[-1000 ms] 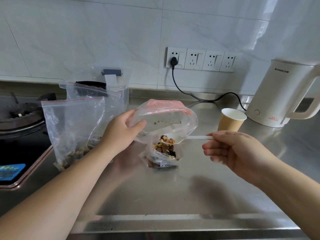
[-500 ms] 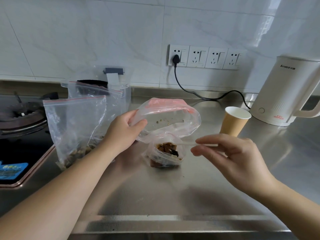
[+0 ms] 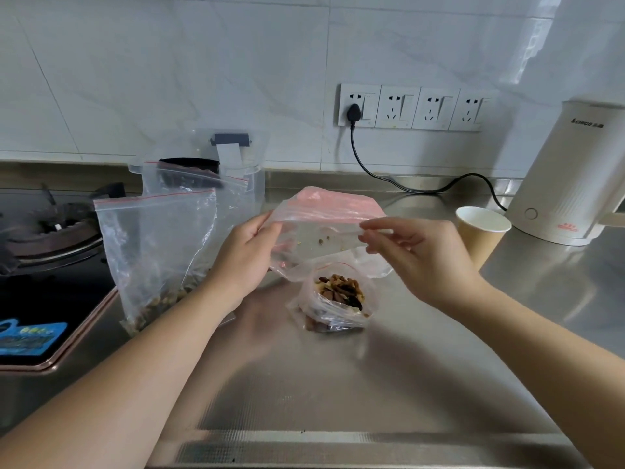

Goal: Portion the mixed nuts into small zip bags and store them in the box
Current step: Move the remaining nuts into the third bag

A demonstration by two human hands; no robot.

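My left hand (image 3: 247, 262) grips the left edge of a large clear zip bag (image 3: 324, 214) with a pink strip and holds it up over the counter; crumbs cling inside it. My right hand (image 3: 416, 255) pinches the thin handle of a white spoon (image 3: 345, 234) at that bag's right side; the spoon's bowl is hard to make out through the plastic. Below the two hands a small zip bag (image 3: 334, 299) stands open on the steel counter, holding mixed nuts. A clear plastic box (image 3: 250, 177) stands behind, at the back left.
Two tall zip bags (image 3: 159, 252) with nuts at the bottom lean in front of the box. A gas stove (image 3: 44, 231) lies left. A paper cup (image 3: 480, 231) and a white kettle (image 3: 568, 177) with a black cord (image 3: 406, 187) stand right.
The spoon carried nuts over the small bag, and the nuts now lie in it. My right hand has risen with the spoon to the large bag's side. The left hand keeps its grip.
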